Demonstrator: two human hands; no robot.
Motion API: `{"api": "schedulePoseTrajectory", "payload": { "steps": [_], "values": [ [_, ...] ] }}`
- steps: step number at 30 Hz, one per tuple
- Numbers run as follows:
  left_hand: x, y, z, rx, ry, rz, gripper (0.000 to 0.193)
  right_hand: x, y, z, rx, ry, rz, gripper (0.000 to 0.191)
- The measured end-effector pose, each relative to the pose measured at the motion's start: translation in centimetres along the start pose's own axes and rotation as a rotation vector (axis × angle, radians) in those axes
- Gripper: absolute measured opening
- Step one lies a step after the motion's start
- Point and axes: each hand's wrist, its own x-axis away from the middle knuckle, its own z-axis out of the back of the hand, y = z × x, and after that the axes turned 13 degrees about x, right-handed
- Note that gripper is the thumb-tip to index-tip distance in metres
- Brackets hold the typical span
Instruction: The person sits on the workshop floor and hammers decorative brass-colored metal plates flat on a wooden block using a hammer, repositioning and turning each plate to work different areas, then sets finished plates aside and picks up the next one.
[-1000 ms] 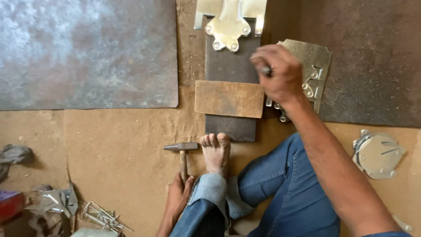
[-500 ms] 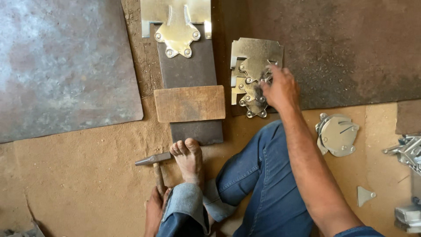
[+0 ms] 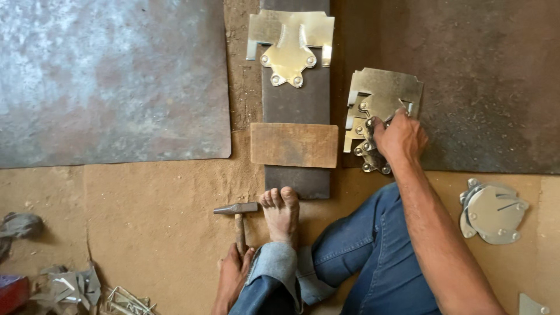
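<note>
Right of centre, the right hand (image 3: 401,135) now grips a riveted brass plate (image 3: 379,102) — it has moved off the dark bar (image 3: 296,111); bottom centre, the left hand (image 3: 233,274) stays closed on the hammer (image 3: 238,211).

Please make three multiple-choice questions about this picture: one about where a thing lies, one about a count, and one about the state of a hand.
1. Where does the hammer head lie?
A. on the grey sheet
B. on the sandy floor beside the bare foot
C. on the wooden block

2. How many bright brass-coloured pieces rest on the dark bar?
A. one
B. three
C. none

3. What is the right hand doing?
A. resting empty on the knee
B. holding the hammer
C. pressing on the riveted metal plate

Answers:
1. B: its head lies on the floor just left of the bare foot, and the left hand has its grip on the handle.
2. A: a single brass-coloured piece lies at the far end of the dark bar.
3. C: the right hand sits on the riveted metal plate.
</note>
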Motion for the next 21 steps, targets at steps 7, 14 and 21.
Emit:
{"api": "schedulePoseTrajectory", "payload": {
  "steps": [7,14,21],
  "values": [
    [0.1,-0.4,0.0,-0.052,0.015,-0.073,0.036,-0.1,-0.7,-0.3,0.046,0.008,-0.012,0.055],
    [-0.3,-0.7,-0.2,-0.009,-0.018,-0.006,0.041,-0.2,-0.7,0.0,-0.021,0.011,-0.057,0.06],
    [-0.2,-0.5,-0.1,0.021,-0.013,-0.028,0.042,-0.7,-0.2,0.7,-0.451,-0.112,-0.329,0.062]
  ]
}}
